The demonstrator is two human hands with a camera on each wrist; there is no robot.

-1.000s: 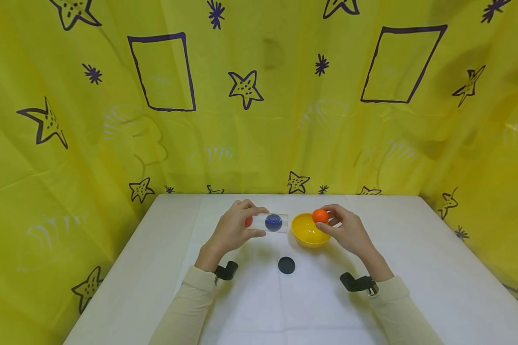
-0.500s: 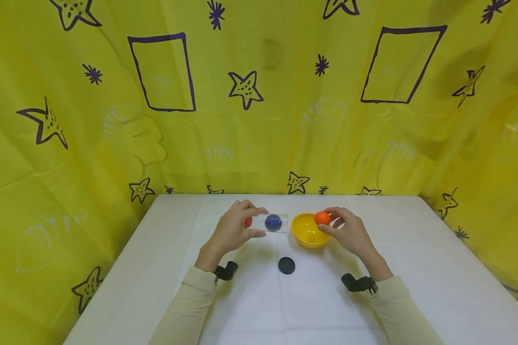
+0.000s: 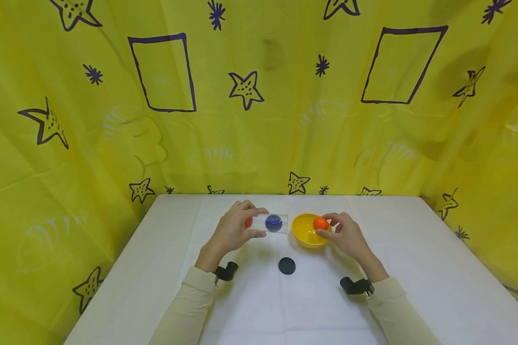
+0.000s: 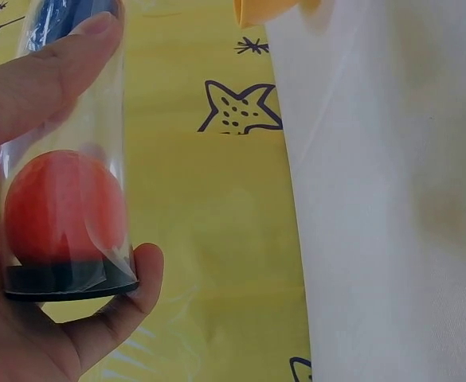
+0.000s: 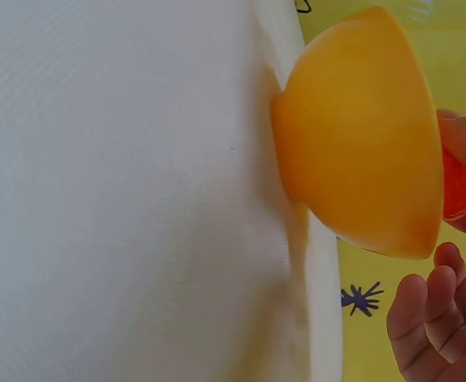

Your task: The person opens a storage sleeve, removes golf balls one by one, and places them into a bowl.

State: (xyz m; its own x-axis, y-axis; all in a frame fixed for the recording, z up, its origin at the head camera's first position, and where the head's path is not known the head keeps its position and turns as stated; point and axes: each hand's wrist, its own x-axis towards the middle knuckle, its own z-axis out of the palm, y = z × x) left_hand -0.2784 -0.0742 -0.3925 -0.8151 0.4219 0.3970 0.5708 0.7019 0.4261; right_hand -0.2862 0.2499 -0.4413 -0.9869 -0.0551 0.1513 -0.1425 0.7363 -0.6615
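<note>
My left hand [image 3: 234,229] grips a clear plastic tube [image 3: 284,224] held level above the table, thumb and fingers on opposite sides. Inside it are a dark blue ball [image 3: 274,223] and a red ball [image 4: 65,208]. A black cap [image 4: 69,278] closes the tube's end by the red ball; the other end points toward a yellow bowl [image 3: 302,235]. With thumb and fingertips my right hand [image 3: 347,235] pinches an orange-red ball [image 3: 320,224] at the bowl's right side. In the right wrist view the bowl's wall partly hides that ball, and the other fingers are spread below it.
A round black cap [image 3: 287,266] lies flat on the white-covered table [image 3: 319,311], in front of the bowl and between the forearms. Behind the table's far edge hangs a yellow curtain [image 3: 280,139] with star drawings, which also runs along both sides.
My right hand has shifted slightly right, then dipped lower with the ball, nearer the bowl's inside. The left hand and the tube have stayed in place.
</note>
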